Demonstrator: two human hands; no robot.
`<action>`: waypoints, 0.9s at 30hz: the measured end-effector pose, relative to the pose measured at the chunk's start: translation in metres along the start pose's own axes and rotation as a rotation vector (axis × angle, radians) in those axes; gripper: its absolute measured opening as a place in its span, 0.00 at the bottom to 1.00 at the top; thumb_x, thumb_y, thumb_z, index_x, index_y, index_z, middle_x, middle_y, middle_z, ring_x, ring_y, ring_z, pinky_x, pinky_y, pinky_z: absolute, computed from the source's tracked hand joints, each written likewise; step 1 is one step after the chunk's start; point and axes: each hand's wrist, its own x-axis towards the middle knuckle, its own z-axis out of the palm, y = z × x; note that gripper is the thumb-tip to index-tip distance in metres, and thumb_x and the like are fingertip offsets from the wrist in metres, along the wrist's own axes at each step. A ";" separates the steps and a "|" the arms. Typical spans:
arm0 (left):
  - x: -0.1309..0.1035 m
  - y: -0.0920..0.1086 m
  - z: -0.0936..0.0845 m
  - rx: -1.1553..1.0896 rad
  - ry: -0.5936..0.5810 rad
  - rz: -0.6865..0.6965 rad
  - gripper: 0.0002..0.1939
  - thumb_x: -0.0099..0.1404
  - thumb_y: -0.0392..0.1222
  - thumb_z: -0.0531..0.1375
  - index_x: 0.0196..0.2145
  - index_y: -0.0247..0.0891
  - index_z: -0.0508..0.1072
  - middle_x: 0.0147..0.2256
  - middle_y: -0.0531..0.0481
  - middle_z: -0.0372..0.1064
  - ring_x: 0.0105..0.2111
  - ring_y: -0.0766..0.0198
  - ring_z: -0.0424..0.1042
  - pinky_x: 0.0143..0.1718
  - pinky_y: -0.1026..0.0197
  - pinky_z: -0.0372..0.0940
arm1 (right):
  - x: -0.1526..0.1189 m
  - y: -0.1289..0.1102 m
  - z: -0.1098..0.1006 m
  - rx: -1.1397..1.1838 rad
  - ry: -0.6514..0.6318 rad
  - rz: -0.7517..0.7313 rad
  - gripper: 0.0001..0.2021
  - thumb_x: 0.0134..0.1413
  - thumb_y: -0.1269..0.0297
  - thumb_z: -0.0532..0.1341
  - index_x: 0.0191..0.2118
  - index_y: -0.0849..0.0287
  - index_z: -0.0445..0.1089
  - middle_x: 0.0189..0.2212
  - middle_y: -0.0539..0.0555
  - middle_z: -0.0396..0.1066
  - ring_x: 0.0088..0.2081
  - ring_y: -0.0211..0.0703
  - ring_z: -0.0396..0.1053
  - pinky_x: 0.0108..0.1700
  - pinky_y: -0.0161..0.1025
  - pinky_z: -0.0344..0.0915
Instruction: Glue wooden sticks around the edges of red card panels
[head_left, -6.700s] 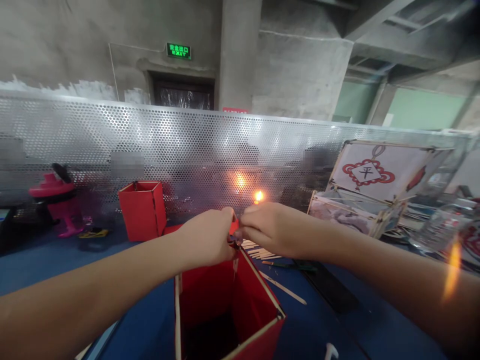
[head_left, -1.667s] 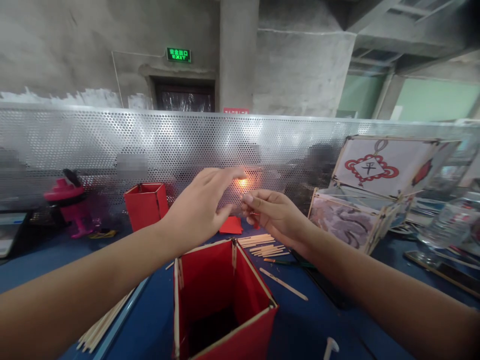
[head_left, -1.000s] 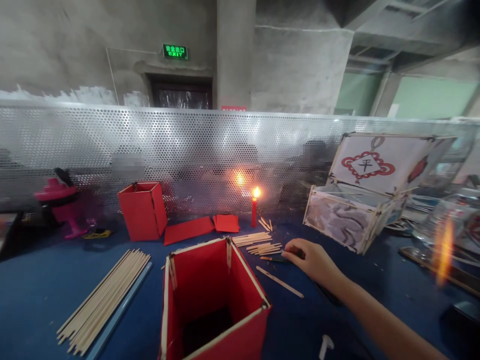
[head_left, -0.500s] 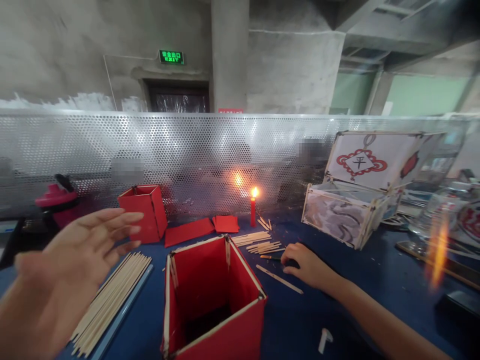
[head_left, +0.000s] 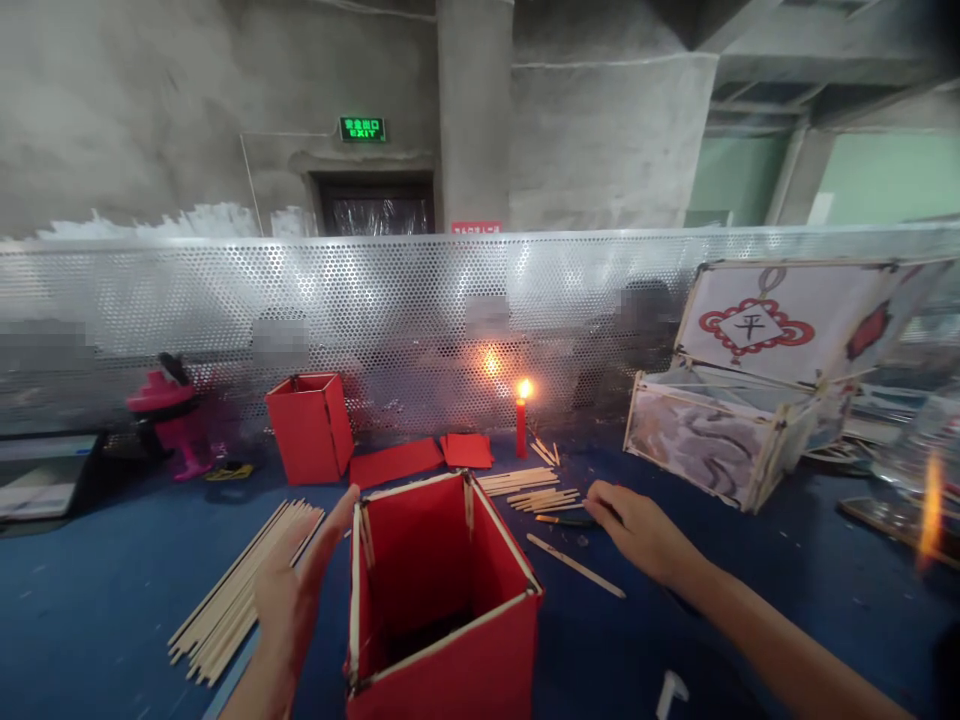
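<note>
A large red open-topped box [head_left: 442, 670] with pale stick edges stands at the front centre. Just left of it is my left hand [head_left: 296, 580], thumb up and apart from the fingers, holding nothing; it partly covers a bundle of long thin sticks [head_left: 225, 600]. My right hand [head_left: 626, 520] rests on the table right of the short sticks [head_left: 544, 499], fingers curled beside the dark handle of a thin tool [head_left: 562, 520]. Whether it grips the handle is unclear. A single flat stick [head_left: 576, 566] lies in front of that hand.
A lit red candle [head_left: 521, 425] stands behind the short sticks. Red sheets [head_left: 397, 462] and a smaller red box [head_left: 311, 430] are at the back left. A picture-panelled box [head_left: 697, 435] with raised lid stands right, a pink bottle [head_left: 176, 420] left.
My left hand has moved right and down, from above the long sticks to the large red box's left side. The view has shifted left, showing more of the table there.
</note>
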 end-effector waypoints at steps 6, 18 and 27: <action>-0.019 0.004 0.008 -0.182 0.006 -0.213 0.10 0.60 0.47 0.67 0.37 0.42 0.73 0.33 0.44 0.79 0.51 0.38 0.76 0.60 0.35 0.65 | 0.000 -0.001 -0.004 -0.019 0.087 0.047 0.27 0.67 0.42 0.43 0.20 0.52 0.53 0.17 0.51 0.64 0.22 0.46 0.66 0.28 0.40 0.55; -0.005 0.006 0.022 -0.446 -0.010 -0.548 0.40 0.51 0.62 0.67 0.56 0.39 0.66 0.37 0.38 0.78 0.51 0.30 0.73 0.52 0.34 0.71 | -0.004 -0.005 -0.003 0.004 0.107 0.067 0.31 0.67 0.38 0.40 0.20 0.52 0.59 0.19 0.53 0.70 0.23 0.46 0.69 0.29 0.39 0.60; -0.014 0.012 0.028 -0.342 -0.180 -0.352 0.38 0.47 0.64 0.70 0.50 0.42 0.68 0.43 0.38 0.76 0.56 0.32 0.69 0.60 0.35 0.60 | -0.003 -0.003 0.000 0.009 0.099 0.068 0.30 0.66 0.37 0.40 0.20 0.52 0.57 0.19 0.53 0.69 0.24 0.47 0.69 0.30 0.40 0.60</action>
